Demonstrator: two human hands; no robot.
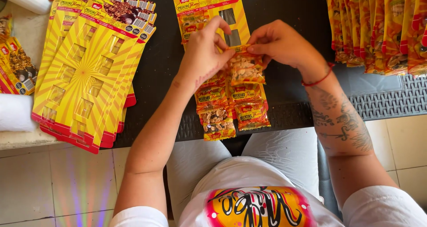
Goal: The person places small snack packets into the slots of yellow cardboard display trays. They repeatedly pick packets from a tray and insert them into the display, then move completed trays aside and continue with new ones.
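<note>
Both hands, left hand (202,53) and right hand (278,42), pinch a peanut packet (244,66) at its top over the yellow display card (212,9); keeping it square would help

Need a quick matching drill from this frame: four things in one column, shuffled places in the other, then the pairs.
1. stack of empty yellow cards
2. snack packet
3. card under the hands
4. row of filled packets

a. far right of the table
b. pinched at its top by left hand and right hand
c. left of the table
d. centre, partly filled

Pairs: 1-c, 2-b, 3-d, 4-a
</note>
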